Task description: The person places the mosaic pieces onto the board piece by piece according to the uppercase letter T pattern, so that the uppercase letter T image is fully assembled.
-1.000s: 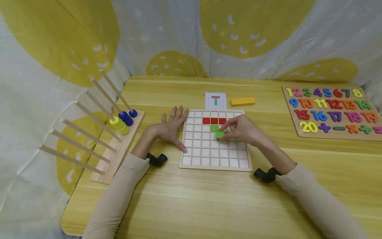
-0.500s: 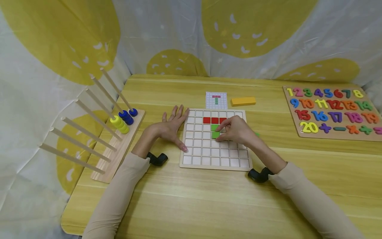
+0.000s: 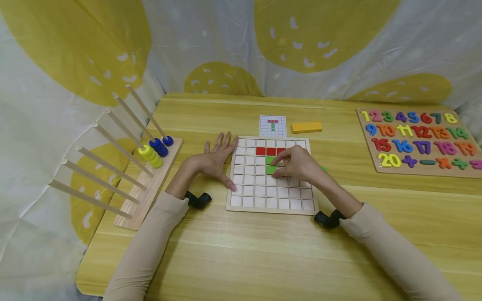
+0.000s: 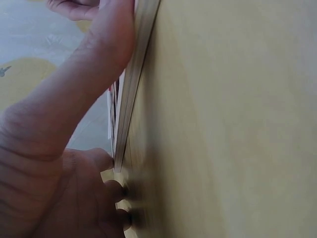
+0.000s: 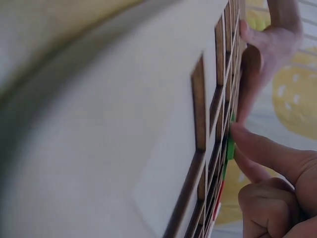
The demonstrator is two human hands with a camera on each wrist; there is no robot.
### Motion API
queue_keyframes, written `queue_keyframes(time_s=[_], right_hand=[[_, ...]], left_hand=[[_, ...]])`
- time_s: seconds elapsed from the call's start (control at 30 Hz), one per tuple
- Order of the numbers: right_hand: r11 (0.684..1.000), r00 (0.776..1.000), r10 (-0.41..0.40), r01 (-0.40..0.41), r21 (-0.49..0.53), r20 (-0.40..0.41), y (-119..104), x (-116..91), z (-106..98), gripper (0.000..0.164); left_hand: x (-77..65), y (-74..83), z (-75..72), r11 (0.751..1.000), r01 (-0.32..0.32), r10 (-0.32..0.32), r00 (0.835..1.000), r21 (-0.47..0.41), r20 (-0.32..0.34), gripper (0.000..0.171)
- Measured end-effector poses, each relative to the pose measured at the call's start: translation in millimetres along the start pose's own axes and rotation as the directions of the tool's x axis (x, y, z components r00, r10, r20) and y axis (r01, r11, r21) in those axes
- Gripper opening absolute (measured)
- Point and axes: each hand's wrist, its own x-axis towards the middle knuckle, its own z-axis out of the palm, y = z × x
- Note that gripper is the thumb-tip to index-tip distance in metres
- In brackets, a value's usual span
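My left hand [image 3: 214, 163] lies with spread fingers at the left side of a wooden grid board [image 3: 260, 191]. Its thumb rests on the board's edge, also seen in the left wrist view. With thumb and index finger, my right hand [image 3: 297, 165] pinches a green square tile [image 3: 270, 169] at a cell near the board's middle. In the right wrist view this green tile [image 5: 231, 148] stands slightly proud of the grid. Directly above it on the board is another green tile [image 3: 270, 160], partly covered by the index finger. A row of red tiles [image 3: 270, 151] fills cells above that.
A pattern card [image 3: 273, 126] with a red and green T touches the board's far edge, and a yellow-orange block [image 3: 306, 127] lies beside it. Left stands a peg rack [image 3: 144, 194] with yellow and blue beads. A number puzzle [image 3: 421, 140] lies right. Something green [image 3: 324, 169] peeks past my right wrist.
My right hand has moved slightly left, bringing the tilted green tile down in line below the other green tile. Over the last half second it stays nearly still. The left hand stays put.
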Motion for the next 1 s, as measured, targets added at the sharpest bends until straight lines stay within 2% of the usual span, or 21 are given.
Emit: queue_keyframes(time_s=[0.3, 0.5, 0.77, 1.0], right_hand=[[0.998, 1.0, -0.027, 0.027, 0.052, 0.012, 3.0, -0.8, 0.0, 0.027], [0.997, 0.998, -0.058, 0.057, 0.06, 0.028, 9.0, -5.2, -8.0, 0.032], [0.999, 1.0, -0.007, 0.008, 0.041, -0.015, 27.5, -21.0, -38.2, 0.031], [0.995, 0.996, 0.027, -0.02, 0.099, -0.08, 56.1, -39.5, -67.6, 0.036]], left_hand=[[0.0, 0.4, -0.1, 1.0, 0.002, -0.002, 1.0, -0.002, 0.0, 0.156], [0.4, 0.3, 0.1, 1.0, -0.002, 0.002, 1.0, -0.007, 0.001, 0.156], [-0.4, 1.4, -0.2, 1.0, 0.001, -0.001, 1.0, -0.005, 0.0, 0.155], [-0.7, 1.8, -0.3, 1.0, 0.004, -0.004, 1.0, -0.001, 0.001, 0.155]])
